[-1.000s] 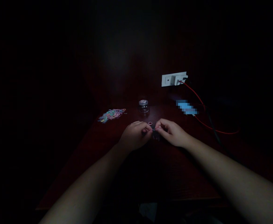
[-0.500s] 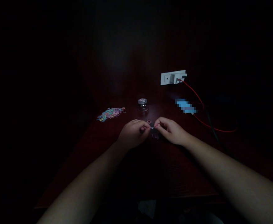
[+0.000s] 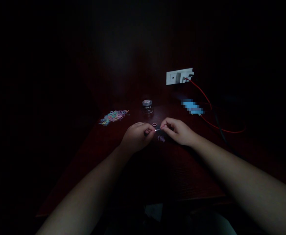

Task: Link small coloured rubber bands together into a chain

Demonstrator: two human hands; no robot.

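Observation:
A thin, pale elastic hair tie (image 3: 157,129) spans the small gap between my two hands, drawn out in a short line. My left hand (image 3: 138,136) pinches its left end, and my right hand (image 3: 176,130) pinches the right end, slightly higher. Just behind the fingertips lies a small pink ring-shaped hair tie (image 3: 154,124) on the dark red table (image 3: 182,182). Below the gap sits a little cluster of purple hair ties (image 3: 161,138). A heap of multicoloured hair ties (image 3: 114,117) is spread at the left.
A clear lidded jar (image 3: 147,106) stands behind my hands. To the right lies a blurred-out blue device (image 3: 192,106) with a red cable (image 3: 216,127) running to a plug in the white wall socket (image 3: 173,77). A dark cord (image 3: 220,125) hangs beside it. Surroundings are very dark.
The whole view has shifted slightly, with everything sitting higher in the picture. The held hair tie tilts up more at its right end, and more of the purple cluster shows below it.

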